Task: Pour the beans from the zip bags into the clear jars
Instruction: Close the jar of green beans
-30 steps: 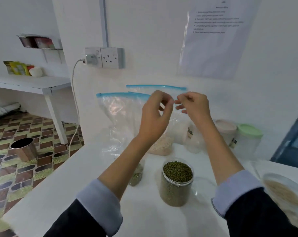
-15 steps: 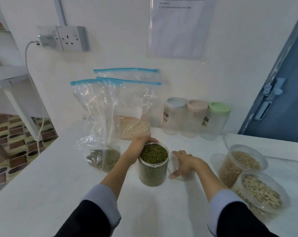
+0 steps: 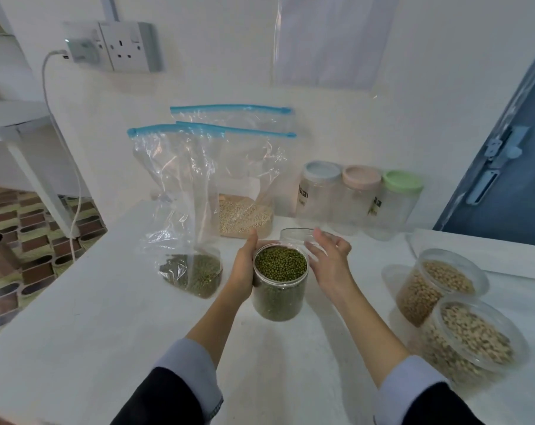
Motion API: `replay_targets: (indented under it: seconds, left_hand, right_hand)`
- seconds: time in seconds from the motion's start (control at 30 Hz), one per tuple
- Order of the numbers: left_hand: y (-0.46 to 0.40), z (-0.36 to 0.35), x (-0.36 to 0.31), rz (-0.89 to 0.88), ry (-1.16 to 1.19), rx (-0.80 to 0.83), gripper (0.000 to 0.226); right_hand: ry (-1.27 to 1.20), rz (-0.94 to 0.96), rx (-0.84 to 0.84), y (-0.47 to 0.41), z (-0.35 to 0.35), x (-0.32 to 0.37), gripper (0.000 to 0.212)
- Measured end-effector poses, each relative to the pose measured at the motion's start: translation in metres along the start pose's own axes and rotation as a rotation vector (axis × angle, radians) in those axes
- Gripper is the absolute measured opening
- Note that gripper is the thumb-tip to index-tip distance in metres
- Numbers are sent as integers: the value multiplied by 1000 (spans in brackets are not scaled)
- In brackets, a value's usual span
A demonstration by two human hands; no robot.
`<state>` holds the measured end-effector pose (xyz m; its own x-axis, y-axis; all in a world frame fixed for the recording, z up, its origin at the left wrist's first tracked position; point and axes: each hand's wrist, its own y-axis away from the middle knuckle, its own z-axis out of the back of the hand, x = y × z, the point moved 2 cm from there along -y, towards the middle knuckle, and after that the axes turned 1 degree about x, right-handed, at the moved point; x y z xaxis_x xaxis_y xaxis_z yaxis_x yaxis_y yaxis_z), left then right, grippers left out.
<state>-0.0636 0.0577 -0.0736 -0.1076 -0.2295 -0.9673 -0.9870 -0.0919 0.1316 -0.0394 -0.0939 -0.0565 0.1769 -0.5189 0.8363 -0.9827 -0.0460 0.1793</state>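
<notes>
A white table (image 3: 100, 317) stands against a white wall (image 3: 217, 72) with a socket (image 3: 128, 46); patterned tiles (image 3: 21, 228) lie at the left. The left hand (image 3: 244, 268) grasps the open jar of green beans (image 3: 280, 285) mid-table. The right hand (image 3: 329, 262) seems to pinch a clear lid (image 3: 297, 234) beyond it. Zip bags (image 3: 186, 210) stand at the far left, two filled jars (image 3: 453, 314) near right.

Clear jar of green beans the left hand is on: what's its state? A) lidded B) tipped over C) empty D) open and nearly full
D: the clear round plastic jar of green beans stands upright with no lid, beans near the rim, left hand gripping its side.
</notes>
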Motion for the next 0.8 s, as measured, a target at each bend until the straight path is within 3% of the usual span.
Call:
replay_targets:
  seconds: [0.1, 0.2, 0.33, 0.47, 0.6, 0.8]
  left_hand:
    - [3, 2, -2, 15, 31, 37, 68]
    - [3, 7, -1, -2, -15, 123, 58]
    - [9, 13, 1, -29, 23, 132, 39]
    - [11, 16, 4, -31, -9, 183, 51]
    - [15, 18, 10, -38, 41, 146, 56]
    - [29, 13, 3, -108, -24, 183, 40]
  right_hand:
    - [125, -25, 220, 15, -1, -10, 67]
    - [193, -33, 358, 20, -2, -5, 66]
    - [348, 6, 412, 19, -2, -6, 56]
    - [463, 32, 437, 19, -4, -12, 48]
    - [464, 20, 454, 14, -2, -14, 50]
    - [590, -32, 562, 11, -1, -2, 71]
